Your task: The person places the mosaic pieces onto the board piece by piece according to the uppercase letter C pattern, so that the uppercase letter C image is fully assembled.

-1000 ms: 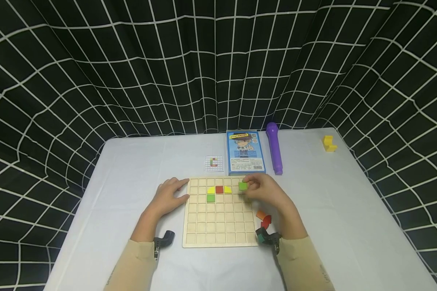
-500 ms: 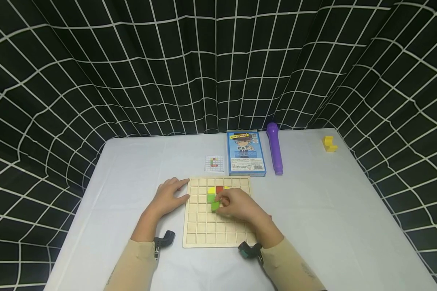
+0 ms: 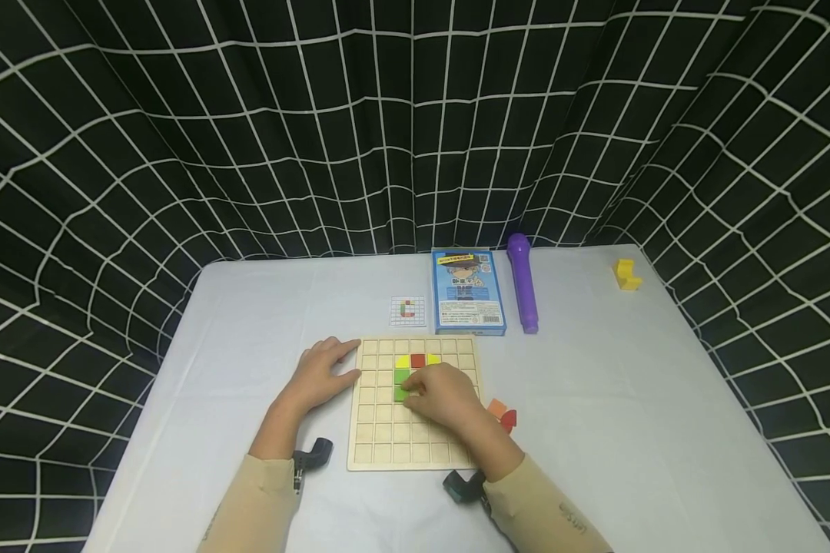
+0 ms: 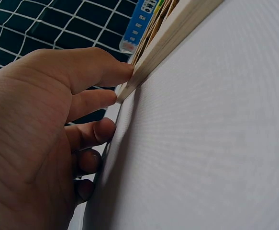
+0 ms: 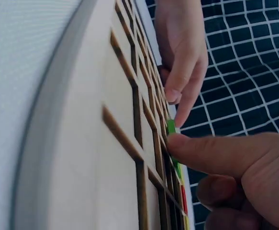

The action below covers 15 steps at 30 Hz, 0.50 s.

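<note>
A wooden grid board lies on the white table. My left hand rests beside its left edge; in the left wrist view, the thumb and index fingertip touch the board's side. My right hand reaches over the board and pinches a green square tile at a cell, with the thumb against it in the right wrist view. Directly above sits another green tile. A yellow piece, a red square and a second yellow piece form the row above, partly hidden by the right hand.
Loose orange and red pieces lie right of the board. Behind it are a pattern card, a blue box and a purple microphone. A yellow stand sits far right. A gridded black curtain surrounds the table.
My right hand has carried the green tile from the board's upper right to the cell under the other green tile. My left hand has stayed at the left edge.
</note>
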Tool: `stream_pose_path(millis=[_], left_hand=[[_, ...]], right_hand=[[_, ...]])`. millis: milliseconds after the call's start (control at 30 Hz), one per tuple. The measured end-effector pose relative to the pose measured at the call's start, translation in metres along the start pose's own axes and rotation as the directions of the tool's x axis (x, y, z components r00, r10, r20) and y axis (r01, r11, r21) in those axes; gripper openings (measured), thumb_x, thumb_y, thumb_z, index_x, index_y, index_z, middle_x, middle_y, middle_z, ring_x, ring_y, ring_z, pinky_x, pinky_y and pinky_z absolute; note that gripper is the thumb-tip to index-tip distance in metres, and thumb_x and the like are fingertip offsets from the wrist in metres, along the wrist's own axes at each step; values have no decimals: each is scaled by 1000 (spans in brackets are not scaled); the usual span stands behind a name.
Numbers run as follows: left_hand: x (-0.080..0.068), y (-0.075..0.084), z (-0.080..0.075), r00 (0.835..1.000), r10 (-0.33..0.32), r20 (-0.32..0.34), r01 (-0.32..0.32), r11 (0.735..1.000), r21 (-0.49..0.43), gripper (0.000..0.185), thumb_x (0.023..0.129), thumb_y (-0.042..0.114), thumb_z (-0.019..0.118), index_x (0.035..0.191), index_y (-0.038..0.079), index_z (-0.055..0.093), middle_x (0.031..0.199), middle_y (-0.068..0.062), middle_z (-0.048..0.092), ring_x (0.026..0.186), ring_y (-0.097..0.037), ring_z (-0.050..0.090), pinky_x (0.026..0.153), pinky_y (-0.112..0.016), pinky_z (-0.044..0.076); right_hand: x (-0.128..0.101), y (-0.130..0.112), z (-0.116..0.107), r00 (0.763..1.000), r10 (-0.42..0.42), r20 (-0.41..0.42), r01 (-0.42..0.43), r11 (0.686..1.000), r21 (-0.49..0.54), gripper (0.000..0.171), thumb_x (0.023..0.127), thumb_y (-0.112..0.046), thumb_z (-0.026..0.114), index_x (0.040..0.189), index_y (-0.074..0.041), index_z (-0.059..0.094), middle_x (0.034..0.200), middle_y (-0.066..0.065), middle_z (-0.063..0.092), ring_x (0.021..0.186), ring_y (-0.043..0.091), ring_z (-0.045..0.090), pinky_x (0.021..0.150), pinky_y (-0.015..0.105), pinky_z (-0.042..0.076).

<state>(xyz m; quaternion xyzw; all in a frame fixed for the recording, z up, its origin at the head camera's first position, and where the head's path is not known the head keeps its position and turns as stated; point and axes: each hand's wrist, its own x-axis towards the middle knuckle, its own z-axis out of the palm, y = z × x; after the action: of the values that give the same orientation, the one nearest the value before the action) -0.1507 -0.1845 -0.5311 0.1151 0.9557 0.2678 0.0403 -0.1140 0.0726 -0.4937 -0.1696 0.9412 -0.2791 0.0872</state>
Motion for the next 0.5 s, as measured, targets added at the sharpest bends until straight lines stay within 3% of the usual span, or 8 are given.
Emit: stream_pose_path(millis=[100, 167, 333, 433, 500], left_hand=[[0, 1, 0, 1000, -1, -1, 1, 1000, -3, 61, 90, 41, 75, 145, 19, 60, 92, 7, 54, 87, -16, 45, 83, -36, 38], [0, 1, 0, 1000, 1, 0, -1, 1000, -2, 61, 90, 41, 75, 145, 18, 60, 92, 7, 54, 87, -16, 45, 82, -37, 38], [1, 3, 0, 1000, 14, 3, -14, 1000, -1, 61, 91, 40, 75, 145, 18, 60, 92, 7, 53, 87, -15, 45, 82, -37, 38], [0, 3, 0, 1000, 8, -2, -8, 1000, 1, 62, 90, 40, 75, 145, 17, 60, 92, 7, 53, 86, -15, 45, 82, -37, 39], [0, 3, 0, 1000, 2, -5, -2, 1000, -2, 62, 90, 40, 76, 145, 17, 60, 91, 6, 53, 85, -15, 45, 82, -37, 39]], right_hand=[[-3, -3, 1, 999, 1, -43, -2, 999, -33, 13, 80, -22, 87, 92, -18, 85, 91, -7, 77, 89, 16, 71, 70, 34, 53], [-6, -5, 1, 998, 6, -57, -8, 999, -49, 11, 81, -22, 87, 91, -18, 85, 91, -6, 78, 92, 19, 73, 69, 34, 54], [-14, -9, -4, 1000, -5, -7, 4, 995, -103, 18, 86, -25, 83, 102, -17, 84, 98, -3, 78, 95, 21, 72, 68, 35, 53], [-22, -7, -11, 999, -36, 11, 37, 991, -131, 27, 88, -26, 80, 113, -15, 81, 95, -3, 76, 90, 19, 69, 70, 36, 52], [-28, -2, -18, 999, -34, -2, 34, 992, -122, 31, 89, -26, 79, 118, -14, 79, 84, -2, 70, 80, 17, 64, 67, 37, 50]])
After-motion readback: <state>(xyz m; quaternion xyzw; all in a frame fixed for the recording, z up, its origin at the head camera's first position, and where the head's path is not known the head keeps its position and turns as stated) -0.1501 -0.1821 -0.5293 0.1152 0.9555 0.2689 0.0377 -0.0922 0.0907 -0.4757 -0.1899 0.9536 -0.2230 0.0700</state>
